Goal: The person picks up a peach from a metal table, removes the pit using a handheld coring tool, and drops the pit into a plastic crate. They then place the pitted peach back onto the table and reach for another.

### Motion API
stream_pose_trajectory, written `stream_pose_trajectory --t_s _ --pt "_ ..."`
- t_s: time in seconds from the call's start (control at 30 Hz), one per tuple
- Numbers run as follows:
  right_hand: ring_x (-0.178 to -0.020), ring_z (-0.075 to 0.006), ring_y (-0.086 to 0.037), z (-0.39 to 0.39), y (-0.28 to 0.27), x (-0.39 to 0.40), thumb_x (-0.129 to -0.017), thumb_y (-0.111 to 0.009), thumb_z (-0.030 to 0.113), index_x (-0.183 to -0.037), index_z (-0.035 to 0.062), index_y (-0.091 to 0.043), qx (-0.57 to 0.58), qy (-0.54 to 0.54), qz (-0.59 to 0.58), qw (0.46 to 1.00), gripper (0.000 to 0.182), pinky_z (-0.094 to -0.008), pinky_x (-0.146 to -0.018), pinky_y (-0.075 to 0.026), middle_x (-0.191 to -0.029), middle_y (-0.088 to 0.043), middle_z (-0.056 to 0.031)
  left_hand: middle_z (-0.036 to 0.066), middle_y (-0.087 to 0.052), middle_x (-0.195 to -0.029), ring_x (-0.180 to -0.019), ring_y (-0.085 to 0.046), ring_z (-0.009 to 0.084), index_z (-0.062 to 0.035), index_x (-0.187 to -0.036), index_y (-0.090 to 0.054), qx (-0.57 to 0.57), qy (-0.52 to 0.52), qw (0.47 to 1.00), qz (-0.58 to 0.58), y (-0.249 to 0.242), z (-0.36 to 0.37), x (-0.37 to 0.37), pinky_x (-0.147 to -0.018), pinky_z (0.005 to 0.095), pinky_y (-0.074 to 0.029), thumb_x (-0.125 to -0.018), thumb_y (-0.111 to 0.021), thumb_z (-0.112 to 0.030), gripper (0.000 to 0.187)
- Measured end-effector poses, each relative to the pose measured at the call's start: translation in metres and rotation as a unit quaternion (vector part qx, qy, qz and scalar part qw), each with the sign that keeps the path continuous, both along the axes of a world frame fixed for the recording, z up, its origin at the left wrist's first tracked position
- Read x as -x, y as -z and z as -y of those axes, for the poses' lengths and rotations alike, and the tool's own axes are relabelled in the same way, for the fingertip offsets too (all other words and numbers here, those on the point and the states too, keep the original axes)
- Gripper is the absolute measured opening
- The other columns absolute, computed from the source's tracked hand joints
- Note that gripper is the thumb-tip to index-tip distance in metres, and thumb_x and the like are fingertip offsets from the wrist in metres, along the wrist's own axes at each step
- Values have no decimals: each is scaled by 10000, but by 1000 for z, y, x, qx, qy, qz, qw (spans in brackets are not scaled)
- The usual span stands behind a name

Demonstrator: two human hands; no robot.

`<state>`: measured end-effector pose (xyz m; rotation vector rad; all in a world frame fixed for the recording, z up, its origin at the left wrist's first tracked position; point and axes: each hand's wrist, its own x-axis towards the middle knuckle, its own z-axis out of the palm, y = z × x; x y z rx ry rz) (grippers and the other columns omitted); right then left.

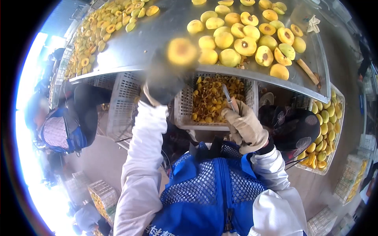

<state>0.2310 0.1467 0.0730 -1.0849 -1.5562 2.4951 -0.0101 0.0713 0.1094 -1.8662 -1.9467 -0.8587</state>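
My left hand (163,80), in a dark glove and smeared by motion, is raised in front of the metal table's near edge. At its fingertips is a halved yellow fruit (182,51), peach-like, its brown centre facing me. My right hand (248,128) wears a beige glove and is closed around the handle of a small knife (229,97), blade pointing up and away. Below the knife, a white plastic crate (216,126) holds many small yellow-brown fruit pieces. Whole and halved yellow fruits (245,46) lie on the table beyond my hands.
The metal table (157,37) has a raised rim. A larger fruit pile (106,29) lies at its left, and a wooden stick (307,71) at the right corner. A crate of yellow-green fruit (325,122) stands right of my knee. Another person (65,129) sits at left.
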Motion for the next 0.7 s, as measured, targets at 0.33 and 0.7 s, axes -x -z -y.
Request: stream_pose_trajectory --t_s 0.33,0.7 --pt "-469 -228 -615 12 -5 28 -977 -605 392 -1066 3 -551 -360 -191 2 913 403 -354 -491 -483 -747 -661 -171 104 -637 -1118 -1003 -646 207 -13 -1299 -453 -31 1 920 390 83 48 -57 -925 334 -543 -914 -717 -65 470" --pt "-511 -275 -655 23 3 36 -964 -631 425 -1065 -11 -533 -453 -173 -17 875 458 -389 -514 -507 -734 -670 -198 105 -616 -1153 -1033 -636 197 -15 -1340 -444 -56 44 870 488 81 55 -63 -916 344 -552 -901 -687 -8 502"
